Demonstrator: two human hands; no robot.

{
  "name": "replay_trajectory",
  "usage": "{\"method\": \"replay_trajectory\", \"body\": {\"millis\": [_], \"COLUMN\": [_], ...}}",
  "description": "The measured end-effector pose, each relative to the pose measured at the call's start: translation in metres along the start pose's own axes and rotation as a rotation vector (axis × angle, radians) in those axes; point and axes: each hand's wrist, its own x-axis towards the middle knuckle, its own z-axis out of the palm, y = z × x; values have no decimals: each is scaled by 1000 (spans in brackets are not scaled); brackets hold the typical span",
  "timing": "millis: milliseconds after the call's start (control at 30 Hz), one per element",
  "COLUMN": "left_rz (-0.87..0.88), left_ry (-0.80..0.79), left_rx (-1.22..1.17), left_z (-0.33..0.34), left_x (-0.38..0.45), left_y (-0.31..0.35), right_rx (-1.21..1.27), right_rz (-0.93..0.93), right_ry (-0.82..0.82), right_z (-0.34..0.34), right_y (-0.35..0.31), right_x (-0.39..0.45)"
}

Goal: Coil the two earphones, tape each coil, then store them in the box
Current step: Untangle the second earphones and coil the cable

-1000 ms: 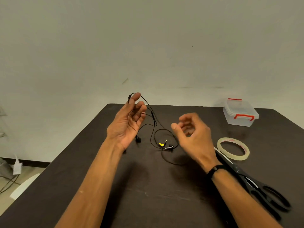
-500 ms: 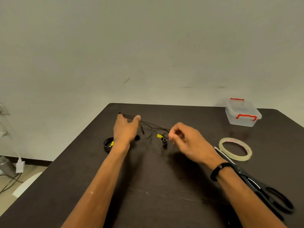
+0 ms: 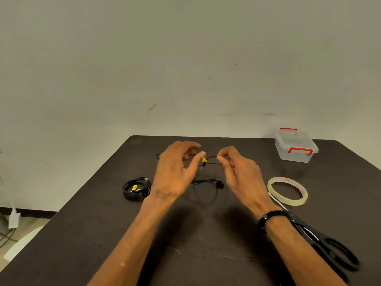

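Both hands are raised just above the dark brown wooden surface (image 3: 206, 254), near its centre. The right hand (image 3: 241, 174) has thumb and forefinger pinched on the thin black cable of the loose black earphone with a yellow tag (image 3: 204, 160), which stretches toward 9 o'clock to the left hand (image 3: 175, 174). The left hand's fingers are curled and spread apart, its thumb touching the cable beside the yellow tag; whether it actually grips the cable I cannot tell. The rest of this cable hangs down to the surface between the two hands, ending in a small black earbud toward 6 o'clock of the tag. The second black earphone, already wound into a coil (image 3: 136, 188), lies on the surface at 9 o'clock of the left wrist, just beside it. The clear plastic box with red latches (image 3: 295, 148), lid on, sits at 2 o'clock near the far right corner. The roll of clear tape (image 3: 287, 191) lies flat at 3 o'clock of the right hand, and the black-handled scissors (image 3: 321, 242) lie at 5 o'clock, partly under the right forearm, which wears a black wristband (image 3: 270, 218)
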Motion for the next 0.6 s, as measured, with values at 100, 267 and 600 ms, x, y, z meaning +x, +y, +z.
{"method": "replay_trajectory", "body": {"millis": [100, 267, 600], "left_rz": [141, 127, 318], "left_ry": [-164, -243, -238], "left_rx": [-27, -104, 15], "left_z": [15, 15, 11], "left_x": [-9, -14, -11], "left_y": [-2, 0, 8], "right_rx": [205, 554, 861], "right_rz": [-11, 228, 268], "right_ry": [-66, 17, -249], "right_z": [3, 6, 6], "right_y": [-5, -10, -14], "right_x": [-3, -5, -2]}}
